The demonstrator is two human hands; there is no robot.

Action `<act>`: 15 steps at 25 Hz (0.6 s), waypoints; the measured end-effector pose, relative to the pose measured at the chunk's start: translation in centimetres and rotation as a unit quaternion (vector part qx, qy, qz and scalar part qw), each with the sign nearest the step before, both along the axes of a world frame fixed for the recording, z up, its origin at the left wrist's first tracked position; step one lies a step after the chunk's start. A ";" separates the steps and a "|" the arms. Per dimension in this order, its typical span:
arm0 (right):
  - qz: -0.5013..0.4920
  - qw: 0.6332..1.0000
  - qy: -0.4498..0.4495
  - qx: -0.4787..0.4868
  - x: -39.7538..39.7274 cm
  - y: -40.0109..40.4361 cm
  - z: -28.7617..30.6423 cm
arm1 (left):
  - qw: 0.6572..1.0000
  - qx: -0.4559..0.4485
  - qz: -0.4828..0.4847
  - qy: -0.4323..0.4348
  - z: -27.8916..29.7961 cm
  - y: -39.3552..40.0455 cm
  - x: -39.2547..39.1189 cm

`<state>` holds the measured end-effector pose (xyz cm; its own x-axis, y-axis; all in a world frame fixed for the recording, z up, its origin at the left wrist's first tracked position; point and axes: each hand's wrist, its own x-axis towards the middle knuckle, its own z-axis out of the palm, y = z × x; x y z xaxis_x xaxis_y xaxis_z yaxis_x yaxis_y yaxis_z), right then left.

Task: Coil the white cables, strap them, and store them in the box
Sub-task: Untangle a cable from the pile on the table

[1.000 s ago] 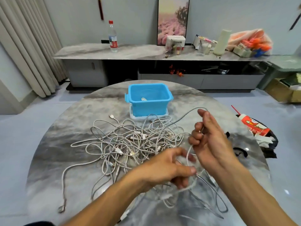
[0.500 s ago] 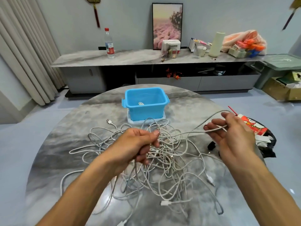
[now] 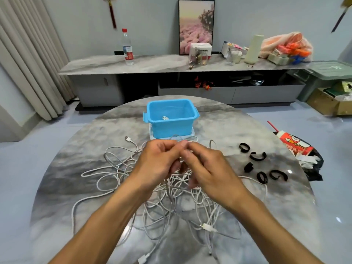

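Both hands meet at table centre, fingertips together above the white cables [image 3: 162, 195]. The left hand [image 3: 160, 164] and right hand [image 3: 207, 172] each have fingers curled round a strand of cable, pinching it between them; the exact strand is partly hidden by the knuckles and some motion blur.

The tangle lies directly under the hands and spreads toward 6 and 8 o'clock, with no single long axis, just loops. One USB plug end [image 3: 128, 139] sticks out at 10 o'clock from the hands, another connector [image 3: 206, 226] lies at 5 o'clock.

The blue box [image 3: 171, 119] sits at 12 o'clock, just beyond the fingertips (one cable already inside, by the look of it). The black straps [image 3: 256, 156] lie in a cluster at 3 o'clock, nearer the right hand.

My read: coiling is at its start, one strand to be pulled free of the pile. The right hand should fetch a strap, then drop straight ahead into the box.
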<state>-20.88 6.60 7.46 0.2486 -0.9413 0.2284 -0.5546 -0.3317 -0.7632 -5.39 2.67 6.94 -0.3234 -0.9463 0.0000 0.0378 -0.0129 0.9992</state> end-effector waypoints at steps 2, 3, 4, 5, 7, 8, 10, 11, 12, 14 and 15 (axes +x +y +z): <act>-0.042 0.997 0.000 -0.070 -1.1 -0.8 0.8 | 0.991 0.078 -0.094 0.048 0.9 -0.5 1.2; -0.082 0.991 -0.006 -0.105 -2.5 -1.0 1.4 | 0.984 0.090 -0.148 0.036 1.2 -0.7 1.8; -0.128 0.982 -0.047 -0.128 -4.1 -1.3 2.0 | 0.981 0.073 -0.180 -0.005 1.4 -0.7 2.0; -0.170 0.969 -0.098 -0.148 -5.8 -1.4 2.5 | 0.979 0.049 -0.194 -0.050 1.5 -0.6 1.8; -0.245 0.944 -0.145 -0.169 -8.0 -1.6 2.7 | 0.974 0.015 -0.209 -0.083 1.2 -0.1 1.2; -0.271 0.935 -0.156 -0.169 -8.3 -1.8 2.5 | 0.974 0.002 -0.206 -0.091 1.0 -0.1 1.0; -0.321 0.907 -0.228 -0.147 -8.9 -2.2 2.1 | 0.976 -0.024 -0.168 -0.140 0.7 -0.3 1.2; -0.347 0.891 -0.263 -0.129 -9.3 -2.4 2.0 | 0.977 -0.028 -0.142 -0.156 0.6 -0.6 1.5; -0.361 0.887 -0.269 -0.105 -9.9 -2.5 2.0 | 0.982 -0.027 -0.117 -0.147 0.5 -0.7 1.8; -0.359 0.929 -0.088 0.010 -11.7 -2.9 1.3 | 0.996 -0.019 -0.061 -0.061 0.3 -0.5 2.1; -0.345 0.933 0.067 0.077 -11.9 -2.9 1.0 | 0.998 -0.030 -0.035 -0.034 0.4 -0.3 2.2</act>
<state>-32.77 3.73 8.45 -0.4123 -0.9068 0.0876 -0.6890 0.2475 -0.6812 -3.18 2.33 7.32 -0.3901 -0.9202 0.0319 -0.0292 0.0470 0.9985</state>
